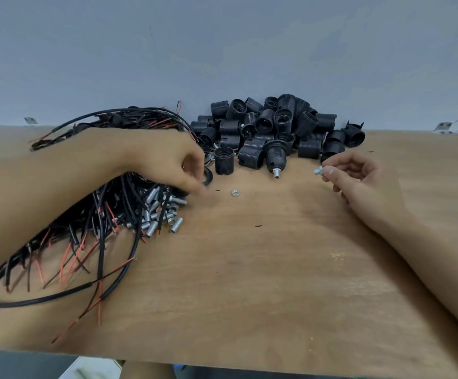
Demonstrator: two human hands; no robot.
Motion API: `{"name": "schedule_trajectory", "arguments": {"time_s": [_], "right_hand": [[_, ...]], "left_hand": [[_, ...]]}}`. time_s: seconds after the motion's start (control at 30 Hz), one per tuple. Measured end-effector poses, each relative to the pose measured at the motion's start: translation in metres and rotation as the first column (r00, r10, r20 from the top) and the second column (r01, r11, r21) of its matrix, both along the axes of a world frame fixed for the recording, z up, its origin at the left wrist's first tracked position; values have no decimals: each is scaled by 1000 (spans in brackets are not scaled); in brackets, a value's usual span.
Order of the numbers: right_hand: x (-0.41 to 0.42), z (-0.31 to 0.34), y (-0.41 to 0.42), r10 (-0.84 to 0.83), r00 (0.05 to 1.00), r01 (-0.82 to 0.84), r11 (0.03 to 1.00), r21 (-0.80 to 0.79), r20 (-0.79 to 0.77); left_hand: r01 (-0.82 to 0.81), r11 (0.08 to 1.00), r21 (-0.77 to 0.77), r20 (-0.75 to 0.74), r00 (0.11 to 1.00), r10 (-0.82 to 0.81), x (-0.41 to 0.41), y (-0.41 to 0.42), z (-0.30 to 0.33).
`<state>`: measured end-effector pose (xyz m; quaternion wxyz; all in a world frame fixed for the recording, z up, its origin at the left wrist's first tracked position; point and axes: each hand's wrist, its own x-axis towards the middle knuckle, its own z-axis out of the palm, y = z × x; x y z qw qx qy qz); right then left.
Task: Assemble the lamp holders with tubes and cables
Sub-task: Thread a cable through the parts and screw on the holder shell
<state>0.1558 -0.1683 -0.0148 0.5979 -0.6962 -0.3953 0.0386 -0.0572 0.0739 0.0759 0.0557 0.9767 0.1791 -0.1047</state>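
My right hand pinched a small metal tube. Left hand, fingers blurred, grip unclear, hovered over tubes and cables; holders piled behind, nut between.

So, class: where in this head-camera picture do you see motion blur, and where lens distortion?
Head view: the left hand has smeared fingertips by the metal tubes; the right hand and lamp holders look sharp; the table edge bows, wide-angle.
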Motion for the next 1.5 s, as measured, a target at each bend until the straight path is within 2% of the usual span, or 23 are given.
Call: {"name": "schedule_trajectory", "arguments": {"time_s": [0.07,0.17,0.27,0.33,0.4,0.43,0.5,0.57,0.6,0.67,0.7,0.73,0.77,0.8,0.83,0.9,0.93,0.97,1.07,1.2,1.3,1.43,1.5], "right_hand": [[0,1,-1,-10,1000,10,1000,-6,2],[-1,1,-1,-14,1000,14,1000,1,-1],[-2,1,-1,-4,1000,5,1000,23,-16],[-3,1,-2,32,998,-29,999,44,-56],[-4,0,-2,77,995,-74,996,43,-67],[-4,0,-2,87,994,-85,996,36,-64],[-4,-1,-2,91,994,-89,996,24,-58],[-3,-2,-2,89,994,-87,996,25,-58],[-2,-1,-3,85,995,-83,996,26,-59],[-2,0,-3,82,995,-81,996,21,-62],[-3,1,-3,88,994,-86,996,27,-67],[-4,2,-3,98,992,-95,995,41,-75],[-6,3,-3,111,990,-106,993,60,-83],[-7,4,-3,124,988,-117,990,77,-89],[-8,5,-3,132,987,-125,989,85,-90],[-8,5,-4,131,987,-125,989,76,-88],[-7,4,-4,125,988,-119,990,69,-94],[-6,4,-4,118,988,-112,992,66,-101],[-2,2,-3,119,985,-112,992,60,-124],[-2,-1,2,133,981,-127,990,54,-138],[0,-2,2,134,979,-125,990,62,-152],[1,0,1,118,971,-102,991,87,-206],[2,-1,2,117,970,-101,991,85,-213]], "left_hand": [[22,996,91,-141,990,-9,6,-10,-8],[32,985,168,-101,995,-16,9,-14,-5],[-6,999,47,220,976,-4,9,-16,1],[-16,978,-206,539,832,128,16,-28,-2],[-22,942,-336,624,744,240,27,-45,-16],[-60,948,-313,590,769,244,34,-54,-26],[-144,986,-88,493,853,169,42,-65,-45],[-239,968,79,520,838,165,40,-62,-51],[-269,962,41,589,785,194,38,-55,-49],[-249,946,-207,773,551,314,34,-52,-38],[-160,923,-351,819,426,385,35,-55,-33],[-30,873,-486,810,360,463,38,-62,-29],[69,803,-592,760,381,527,43,-74,-28],[92,775,-626,708,485,514,47,-87,-32],[59,822,-566,666,620,415,51,-97,-40],[-91,975,-203,561,805,192,56,-101,-56],[-163,986,-18,516,843,149,52,-98,-58],[-196,980,46,478,865,151,47,-91,-57],[-163,982,-93,390,902,187,27,-65,-39],[-129,990,51,311,944,107,10,-43,-24],[-143,988,60,251,960,124,1,-31,-26],[-92,991,-94,474,872,126,-6,-21,-31],[-58,998,33,571,821,29,-4,-20,-37]]}}
